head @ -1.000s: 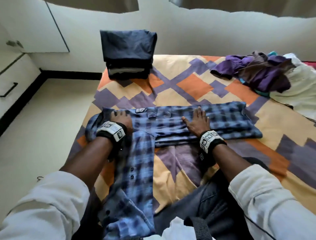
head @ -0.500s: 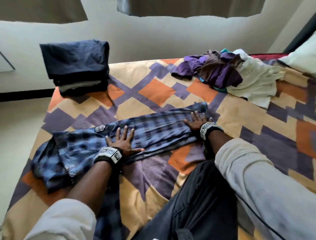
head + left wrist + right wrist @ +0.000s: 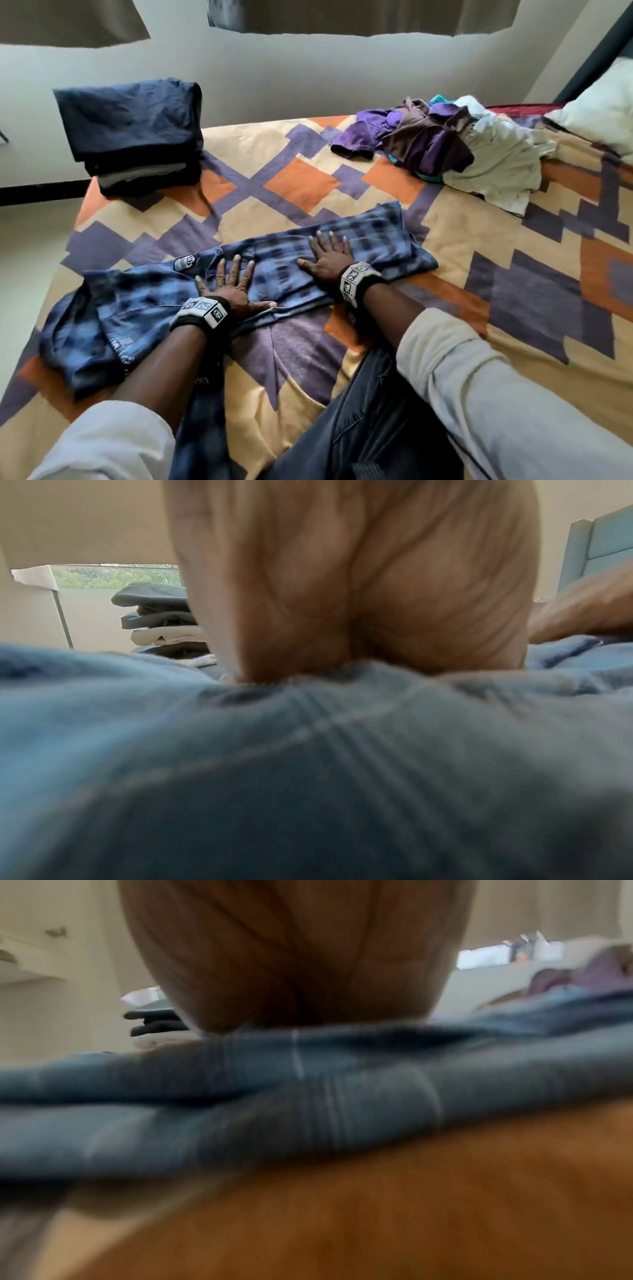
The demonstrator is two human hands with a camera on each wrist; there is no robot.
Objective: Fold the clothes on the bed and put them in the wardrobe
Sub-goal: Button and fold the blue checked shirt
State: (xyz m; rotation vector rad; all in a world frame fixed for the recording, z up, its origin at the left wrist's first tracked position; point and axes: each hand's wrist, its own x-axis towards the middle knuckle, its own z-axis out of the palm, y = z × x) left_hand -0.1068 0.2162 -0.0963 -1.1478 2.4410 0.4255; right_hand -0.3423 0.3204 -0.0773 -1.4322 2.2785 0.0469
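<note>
- I have the shirt (image 3: 370,236), blue plaid, lying as a long folded band across the bed (image 3: 462,240), and I take it as my landmark.
- My left hand (image 3: 229,287) lies flat on the shirt's middle, fingers spread and straight, thumb reaching along the near edge.
- My right hand (image 3: 329,255) lies flat on the shirt too, just right of the left one, fingers straight and slightly fanned; neither hand grips cloth.
- In the left wrist view I see only the heel of that hand (image 3: 356,588) bearing down on blue fabric (image 3: 308,777); its fingers are hidden there.
- The right wrist view is blurred: the heel of the right hand (image 3: 294,955) on layered blue folds (image 3: 240,1096), with orange bedcover nearer the camera.
- Left of my left hand the shirt is bunched and rumpled, and one part hangs toward me past my forearm.
- A stack (image 3: 137,137) of folded dark clothes sits beyond the shirt's left end, at the bed's far corner, well apart from it.
- A heap (image 3: 421,140) of loose purple, brown and cream garments lies beyond the shirt's right end, also well apart.
- A pillow (image 3: 603,106) shows past that heap, at the far right.
- My knee (image 3: 370,411), in dark trousers, rests on the bed just on the near side of the shirt.
</note>
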